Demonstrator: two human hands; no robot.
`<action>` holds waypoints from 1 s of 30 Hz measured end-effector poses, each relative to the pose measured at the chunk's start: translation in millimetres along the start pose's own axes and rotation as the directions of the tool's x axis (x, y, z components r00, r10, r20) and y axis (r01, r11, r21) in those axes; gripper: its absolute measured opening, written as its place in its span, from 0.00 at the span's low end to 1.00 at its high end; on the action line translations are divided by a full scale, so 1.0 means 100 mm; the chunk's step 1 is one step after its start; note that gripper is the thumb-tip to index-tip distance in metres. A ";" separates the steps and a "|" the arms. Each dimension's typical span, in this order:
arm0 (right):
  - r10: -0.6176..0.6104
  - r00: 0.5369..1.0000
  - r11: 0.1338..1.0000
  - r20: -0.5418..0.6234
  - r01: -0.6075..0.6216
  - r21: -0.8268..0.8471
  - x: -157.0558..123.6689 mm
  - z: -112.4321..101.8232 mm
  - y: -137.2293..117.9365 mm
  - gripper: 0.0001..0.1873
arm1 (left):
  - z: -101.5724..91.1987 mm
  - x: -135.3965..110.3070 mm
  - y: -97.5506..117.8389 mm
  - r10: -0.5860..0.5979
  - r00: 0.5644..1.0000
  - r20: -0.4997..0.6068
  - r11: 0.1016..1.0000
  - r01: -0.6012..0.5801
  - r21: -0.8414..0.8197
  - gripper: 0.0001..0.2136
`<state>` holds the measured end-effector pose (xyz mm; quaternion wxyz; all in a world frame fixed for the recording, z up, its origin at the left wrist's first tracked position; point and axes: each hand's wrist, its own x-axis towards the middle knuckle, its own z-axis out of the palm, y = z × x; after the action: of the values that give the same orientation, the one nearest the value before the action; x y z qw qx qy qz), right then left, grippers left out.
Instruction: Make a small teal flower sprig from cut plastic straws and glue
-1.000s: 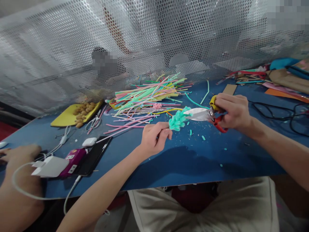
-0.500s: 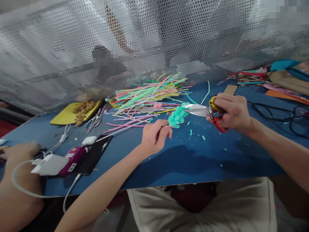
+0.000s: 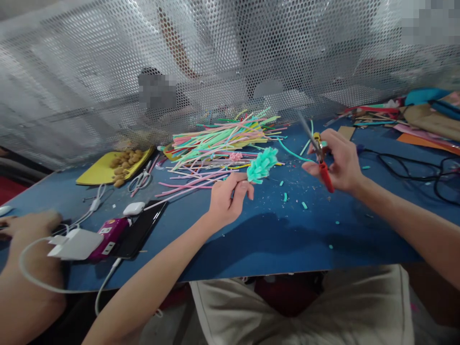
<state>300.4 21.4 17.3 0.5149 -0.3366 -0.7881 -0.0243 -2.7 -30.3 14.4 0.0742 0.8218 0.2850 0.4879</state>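
Observation:
My left hand (image 3: 232,199) is closed, its thumb and fingers pinching the lower end of a teal pipe-cleaner piece (image 3: 262,165). The piece is a fluffy cluster of short, leaf-like lobes, tilted up to the right. To the right, my right hand (image 3: 339,160) is wrapped around scissors (image 3: 318,148) with red and yellow handles. Their metal blades point up and left, apart from the teal cluster. A long teal pipe cleaner (image 3: 294,154) reaches from the pile to near my right thumb; whether it touches cannot be made out. Small teal clippings (image 3: 285,197) lie on the blue table (image 3: 258,254) below.
A pile of coloured pipe cleaners (image 3: 223,136) lies behind my hands. To the left are brown lumps on a yellow sheet (image 3: 93,173), white-handled scissors (image 3: 140,179), a phone (image 3: 140,232) and a charger (image 3: 75,243). Another person's arm (image 3: 32,258) rests far left. Black cables (image 3: 402,165) lie right.
The scissors have left the teal cluster, moving right, and their blades have swung from pointing left to pointing up. My left hand and the cluster have shifted slightly left.

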 end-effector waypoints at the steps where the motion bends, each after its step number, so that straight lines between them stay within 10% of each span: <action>1: 0.082 0.996 0.995 0.045 -0.084 0.050 0.00 0.01 0.01 0.19 | 0.00 0.00 -0.01 -0.017 1.000 0.003 1.000 0.017 0.005 0.10; 4: 0.174 0.972 0.972 0.158 -0.195 0.129 0.01 0.03 0.07 0.18 | -0.01 0.00 -0.04 -0.043 0.999 0.009 0.999 0.043 0.008 0.10; 10: -0.111 0.983 0.987 0.146 0.093 0.128 -0.03 0.01 0.10 0.30 | 0.00 0.00 -0.09 0.043 0.997 0.056 0.999 -0.043 -0.010 0.12; 30: -0.276 0.961 0.959 0.017 0.276 -0.057 -0.09 0.02 -0.01 0.19 | 0.04 0.01 -0.09 0.140 0.986 0.091 0.990 -0.140 -0.012 0.13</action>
<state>300.1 16.5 9.4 0.4929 -0.2386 -0.8284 -0.1175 -2.6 -21.6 9.4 0.0550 0.8610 0.2216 0.4545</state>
